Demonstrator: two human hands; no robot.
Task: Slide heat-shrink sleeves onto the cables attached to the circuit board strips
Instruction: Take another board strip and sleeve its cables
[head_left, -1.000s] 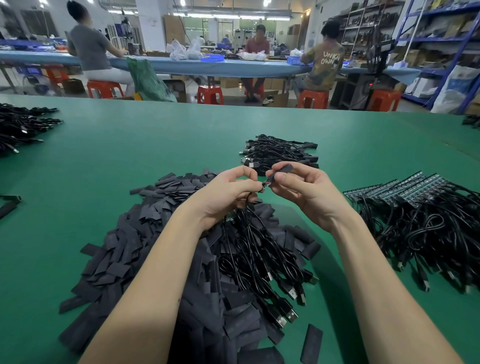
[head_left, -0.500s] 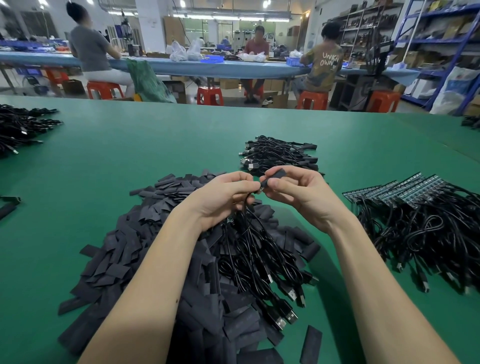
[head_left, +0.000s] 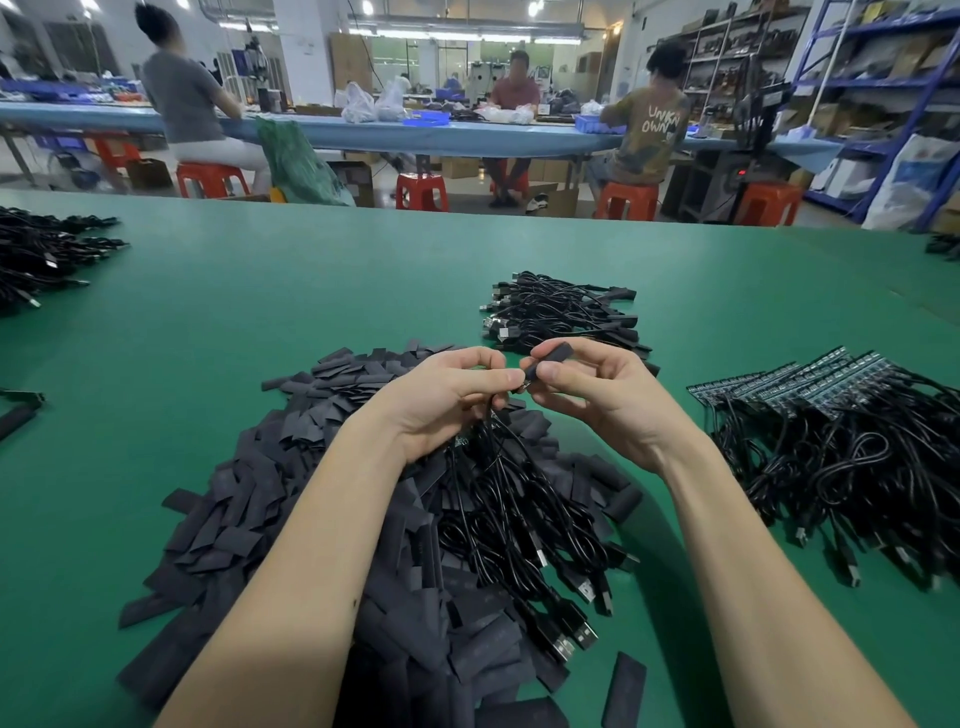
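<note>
From the head camera, your right hand pinches a black heat-shrink sleeve above the sleeve pile. Your left hand grips a bundle of cables; the board end it pinches is probably meeting the sleeve's mouth.

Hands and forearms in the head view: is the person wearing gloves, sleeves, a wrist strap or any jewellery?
Nothing is worn that shows. The left hand and right hand are bare: no gloves, no rings visible. Both forearms are bare from the wrists down to the bottom edge of the frame, with no sleeves, watch, bracelet or wrist strap, and no cable attached to either arm.
</note>
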